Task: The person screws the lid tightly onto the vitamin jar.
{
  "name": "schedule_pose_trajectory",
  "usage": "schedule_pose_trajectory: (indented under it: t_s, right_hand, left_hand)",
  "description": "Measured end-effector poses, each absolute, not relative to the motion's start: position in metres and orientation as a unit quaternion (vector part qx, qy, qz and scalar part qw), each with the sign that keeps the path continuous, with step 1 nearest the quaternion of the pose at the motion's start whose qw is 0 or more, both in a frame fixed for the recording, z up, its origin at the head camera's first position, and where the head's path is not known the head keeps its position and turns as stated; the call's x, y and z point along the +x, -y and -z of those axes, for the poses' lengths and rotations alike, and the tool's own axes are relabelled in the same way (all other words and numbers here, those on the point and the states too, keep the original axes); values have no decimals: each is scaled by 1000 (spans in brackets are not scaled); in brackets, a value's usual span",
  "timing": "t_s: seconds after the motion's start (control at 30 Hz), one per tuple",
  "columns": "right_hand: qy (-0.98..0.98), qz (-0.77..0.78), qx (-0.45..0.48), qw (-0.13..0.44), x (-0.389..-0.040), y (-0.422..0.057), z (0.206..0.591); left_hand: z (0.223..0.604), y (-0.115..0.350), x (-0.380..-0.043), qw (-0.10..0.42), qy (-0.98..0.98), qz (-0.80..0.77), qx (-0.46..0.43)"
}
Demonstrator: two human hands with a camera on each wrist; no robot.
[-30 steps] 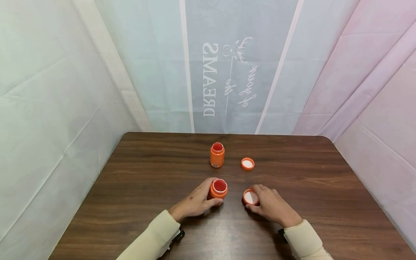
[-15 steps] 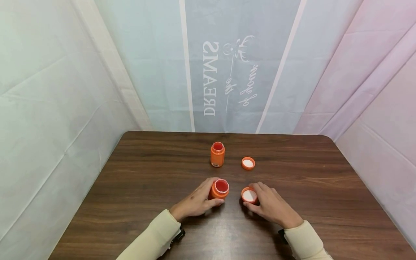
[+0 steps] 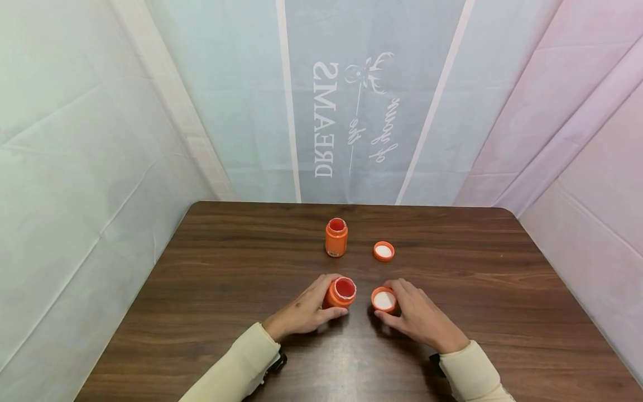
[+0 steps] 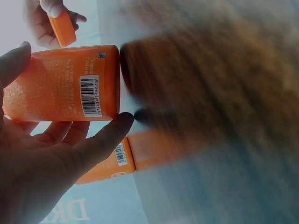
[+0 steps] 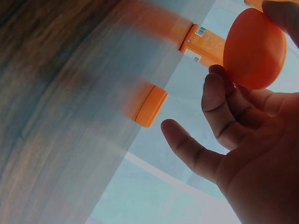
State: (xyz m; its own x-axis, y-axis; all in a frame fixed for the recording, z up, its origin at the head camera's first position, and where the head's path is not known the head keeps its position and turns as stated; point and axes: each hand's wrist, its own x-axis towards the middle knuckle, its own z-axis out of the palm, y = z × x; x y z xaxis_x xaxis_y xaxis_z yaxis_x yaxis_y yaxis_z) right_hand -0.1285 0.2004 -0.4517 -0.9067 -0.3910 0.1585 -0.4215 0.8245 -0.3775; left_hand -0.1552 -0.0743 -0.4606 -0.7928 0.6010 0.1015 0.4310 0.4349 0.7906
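Observation:
My left hand [image 3: 303,310] grips an open orange bottle [image 3: 339,298] by its side, fingers behind and thumb in front. The bottle stands nearly upright, its red inside showing. A barcode marks its lower side in the left wrist view, where its base [image 4: 116,84] sits at or just over the tabletop; I cannot tell if it touches. Between thumb and fingers of my right hand [image 3: 419,315] is an orange cap [image 3: 384,300], white inside facing up. Seen from the right wrist, the cap's smooth underside [image 5: 254,49] is raised off the table. A small gap separates bottle and cap.
Farther back, a second open orange bottle [image 3: 336,239] stands upright on the brown wooden table [image 3: 241,251]. To its right lies another orange cap [image 3: 384,251], white inside up. Pale cloth [image 3: 251,100] with lettering hangs behind the table's far edge.
The bottle in my left hand has shifted slightly right. My right hand has brought its cap a little left and farther back, narrowing the gap between them.

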Motion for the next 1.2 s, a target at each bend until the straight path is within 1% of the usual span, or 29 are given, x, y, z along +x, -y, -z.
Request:
schedule_pose_trajectory:
  t_s: [0.37, 0.83, 1.07, 1.2]
  right_hand:
    - [948, -231, 216, 36, -127, -197, 449]
    - [929, -289, 227, 41, -126, -195, 451]
    - [925, -295, 233, 52, -126, -194, 449]
    - [925, -288, 236, 71, -125, -193, 449]
  left_hand:
    - [458, 74, -154, 113, -843, -435, 295]
    - [460, 74, -152, 106, -837, -439, 308]
    - [460, 74, -152, 101, -836, -440, 311]
    - [460, 73, -152, 98, -836, -440, 312]
